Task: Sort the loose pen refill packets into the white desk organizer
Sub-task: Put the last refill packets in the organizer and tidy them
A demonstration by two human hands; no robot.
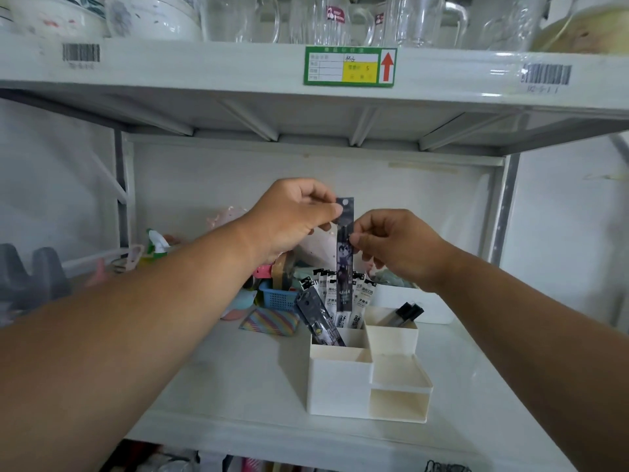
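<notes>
The white desk organizer (343,386) stands on the white shelf (238,379), and everything else is placed from it. Directly above its rear left compartment, both hands hold one dark pen refill packet (344,253) upright. The left hand (292,219) pinches the packet's top end between thumb and curled fingers, just beside the hang hole. The right hand (398,247) pinches the packet's right edge a little lower down, its fingers curled inward. The packet's lower end hangs in front of the white refill packets (328,298) that already stand fanned out in that rear left compartment; whether it touches them cannot be told. A second dark packet (318,318) leans in the same compartment, tilted to the left with its top past the organizer's left wall. In the organizer's rear right compartment, a couple of black-capped pens (410,311) lean toward the right. The front left compartment and the low front right tray show only their pale inner walls. Behind the organizer to the right sits a white box (418,304). Behind it to the left is a small blue basket (277,298) with rolls of tape (284,267) above it, and a striped pouch (269,321) lies flat on the shelf just left of the organizer. High above the organizer, on the front edge of the upper shelf (204,63), is a green price label (350,66) with a red arrow, and glass mugs (306,18) stand over it.
</notes>
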